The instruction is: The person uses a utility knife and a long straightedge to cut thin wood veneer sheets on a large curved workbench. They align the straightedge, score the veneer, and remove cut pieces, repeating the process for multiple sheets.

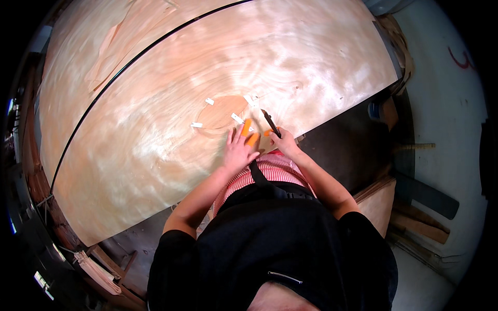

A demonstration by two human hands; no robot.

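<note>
A large pale wood veneer sheet spreads in front of me. Set in it is an oval wood patch, with several short strips of white tape around its edge. My left hand rests on the sheet just below the patch, fingers spread and orange covers on two of them. Close to those fingertips lies another tape strip. My right hand, with an orange cover on a finger, grips a black, slim utility knife. Its tip points up and left, near the tape at the patch's right side.
A thin black cord arcs across the sheet. Loose veneer pieces lie beyond it at the far left. At right, past the sheet's edge, are a dark surface, a dark board and wood offcuts. Veneer strips stick out at lower left.
</note>
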